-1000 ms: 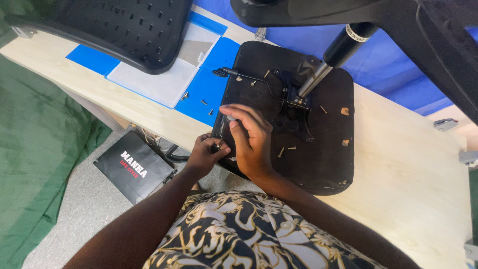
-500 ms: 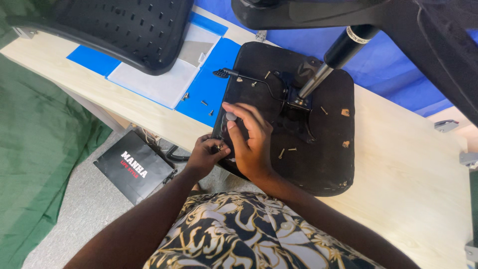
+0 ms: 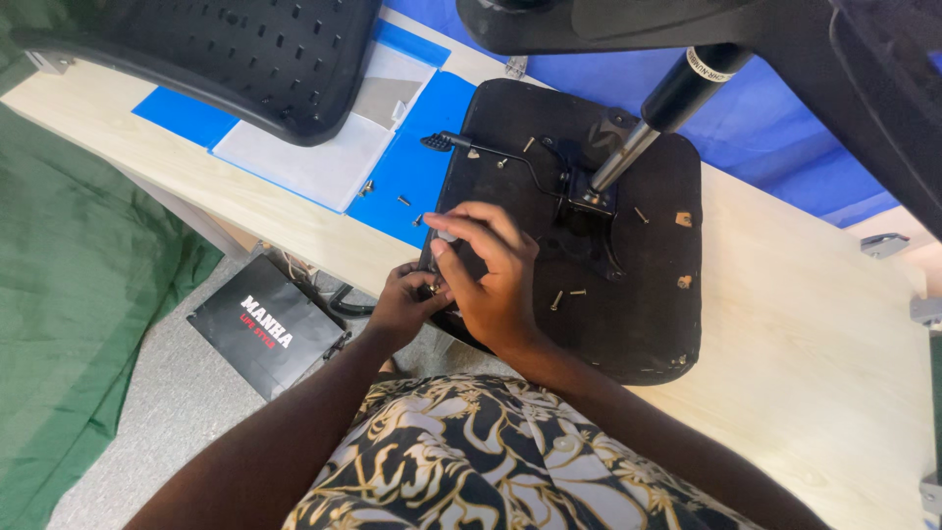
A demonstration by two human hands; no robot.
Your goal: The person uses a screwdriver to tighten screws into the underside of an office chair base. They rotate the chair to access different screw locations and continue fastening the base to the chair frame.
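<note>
Black seat base [image 3: 628, 294] edge under both hands [image 3: 491, 275], overhanging table [image 3: 814, 373].

A pale wooden table [image 3: 814, 344] carries an upturned black chair seat [image 3: 628, 324], a flat blue plastic sheet [image 3: 407, 167] with loose screws [image 3: 404, 200], and blue cloth [image 3: 775, 137].

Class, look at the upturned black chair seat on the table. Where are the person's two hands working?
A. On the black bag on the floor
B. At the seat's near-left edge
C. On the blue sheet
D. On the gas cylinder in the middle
B: the left hand and right hand meet at the near-left edge of the black chair seat, away from the gas cylinder.
</note>
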